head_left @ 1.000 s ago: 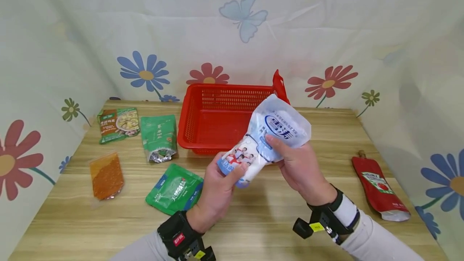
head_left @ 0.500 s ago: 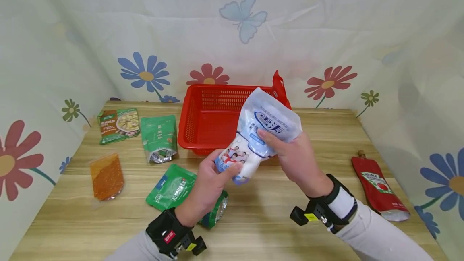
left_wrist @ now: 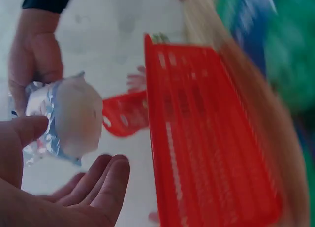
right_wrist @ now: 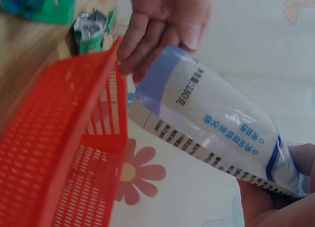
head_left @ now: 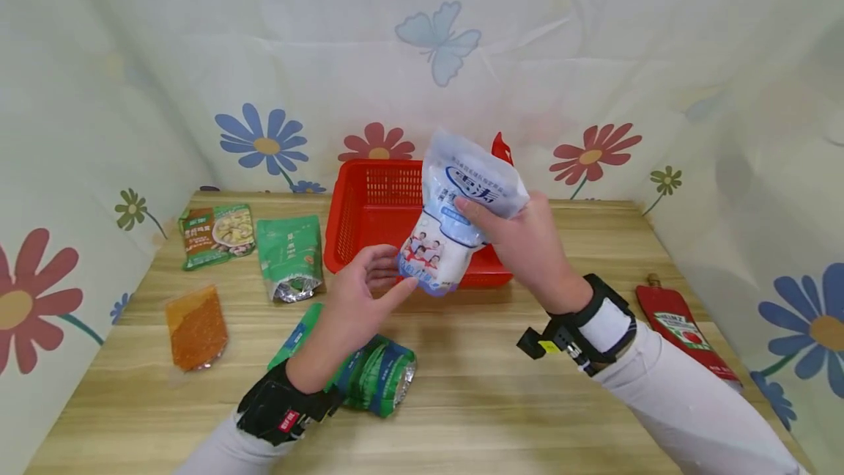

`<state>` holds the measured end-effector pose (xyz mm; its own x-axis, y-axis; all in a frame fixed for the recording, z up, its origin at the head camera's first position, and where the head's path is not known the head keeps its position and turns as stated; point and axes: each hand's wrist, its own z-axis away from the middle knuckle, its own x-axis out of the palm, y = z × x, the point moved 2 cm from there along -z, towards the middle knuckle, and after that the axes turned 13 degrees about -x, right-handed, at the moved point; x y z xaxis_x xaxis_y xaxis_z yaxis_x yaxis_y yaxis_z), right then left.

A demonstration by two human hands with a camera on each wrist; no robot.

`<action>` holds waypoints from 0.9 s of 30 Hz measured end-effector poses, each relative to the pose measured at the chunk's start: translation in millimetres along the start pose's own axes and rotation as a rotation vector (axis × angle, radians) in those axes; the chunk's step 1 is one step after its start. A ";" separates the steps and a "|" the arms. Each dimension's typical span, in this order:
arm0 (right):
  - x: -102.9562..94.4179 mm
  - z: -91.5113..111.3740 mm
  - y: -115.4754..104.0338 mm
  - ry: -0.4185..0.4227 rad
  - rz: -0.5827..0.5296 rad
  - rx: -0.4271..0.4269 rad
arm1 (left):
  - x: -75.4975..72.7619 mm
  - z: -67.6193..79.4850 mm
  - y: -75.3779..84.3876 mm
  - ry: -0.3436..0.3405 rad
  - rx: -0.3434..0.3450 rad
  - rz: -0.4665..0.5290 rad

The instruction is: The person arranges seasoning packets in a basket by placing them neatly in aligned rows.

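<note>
Here, in the head view, your right grip (head_left: 530, 251) pinches the tilted white-blue bag (head_left: 445, 222), which hides the three o'clock part of the red basket (head_left: 392, 222); your left grip (head_left: 356, 299) lies spread at the bag's seven o'clock end. The left wrist view shows your left thumb (left_wrist: 29, 131) overlapping the bag, contact unclear. In the right wrist view, the bag's lilac end points to ten o'clock.

2 hands (head_left: 356, 299) (head_left: 527, 251), 2 blk wristbands (head_left: 270, 409) (head_left: 565, 339), 1 red bskt (head_left: 343, 229), 7 asstd. pkts (head_left: 445, 229) (head_left: 217, 235) (head_left: 290, 255) (head_left: 196, 328) (head_left: 379, 376) (head_left: 682, 328) (head_left: 501, 149)
</note>
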<state>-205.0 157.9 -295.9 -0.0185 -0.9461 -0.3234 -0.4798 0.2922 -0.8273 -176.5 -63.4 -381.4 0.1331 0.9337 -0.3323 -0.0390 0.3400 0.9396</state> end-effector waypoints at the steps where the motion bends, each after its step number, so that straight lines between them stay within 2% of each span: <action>1: 0.3 -3.8 -1.9 -0.005 0.030 -0.020 | -3.5 -1.2 0.2 0.031 0.032 -0.085; 4: 3.1 -17.0 -6.2 -0.017 0.105 -0.044 | -10.7 -8.3 -1.6 0.107 0.115 -0.389; 8: 10.6 -36.0 -5.2 -0.051 0.240 -0.024 | -11.2 -22.2 -7.5 0.111 0.202 -0.755; 12: 21.6 -55.8 4.4 -0.099 0.374 0.008 | -8.4 -33.5 -12.6 0.088 0.261 -0.968; 18: 37.1 -77.0 27.4 -0.154 0.454 0.090 | -5.7 -41.8 -17.6 0.096 0.281 -1.080; 23: 47.0 -85.9 42.5 -0.183 0.470 0.168 | -4.4 -44.2 -19.8 0.122 0.284 -1.093; 27: 52.6 -91.5 49.8 -0.216 0.522 0.199 | -4.7 -44.5 -21.1 0.149 0.299 -1.113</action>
<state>-310.1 109.9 -312.1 -0.0194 -0.6264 -0.7793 -0.2811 0.7514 -0.5970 -220.4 -69.9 -403.3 -0.1721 0.1458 -0.9742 0.2641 0.9596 0.0969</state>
